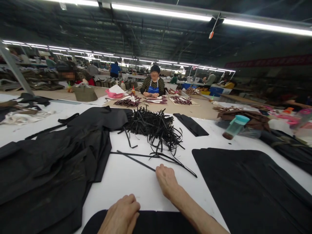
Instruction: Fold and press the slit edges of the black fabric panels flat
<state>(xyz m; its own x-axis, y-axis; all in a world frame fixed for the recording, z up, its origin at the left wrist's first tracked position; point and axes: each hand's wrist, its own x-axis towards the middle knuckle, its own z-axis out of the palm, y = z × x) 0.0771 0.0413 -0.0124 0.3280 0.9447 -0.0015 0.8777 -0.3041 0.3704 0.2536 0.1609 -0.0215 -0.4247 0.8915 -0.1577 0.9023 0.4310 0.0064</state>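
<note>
My right hand (167, 178) is closed around the near end of a thin black strip (138, 162), which slants across the white table toward the far left. Another flat strip (131, 154) crosses it close to its far end. My left hand (122, 211) is over the edge of a black fabric panel (156, 222) with rounded corners, right in front of me. Its fingers are curled together, and whatever they pinch is hidden. Beyond my right hand lies a tangled heap of black strips (153, 125), with a few looped strips (173, 159) trailing toward me.
Black fabric (48, 162) is piled on the left, and a stack of black panels (248, 182) lies on the right. A folded black piece (191, 124) and a turquoise-lidded bottle (235, 126) stand farther back. A co-worker (153, 83) sits across the table (146, 188).
</note>
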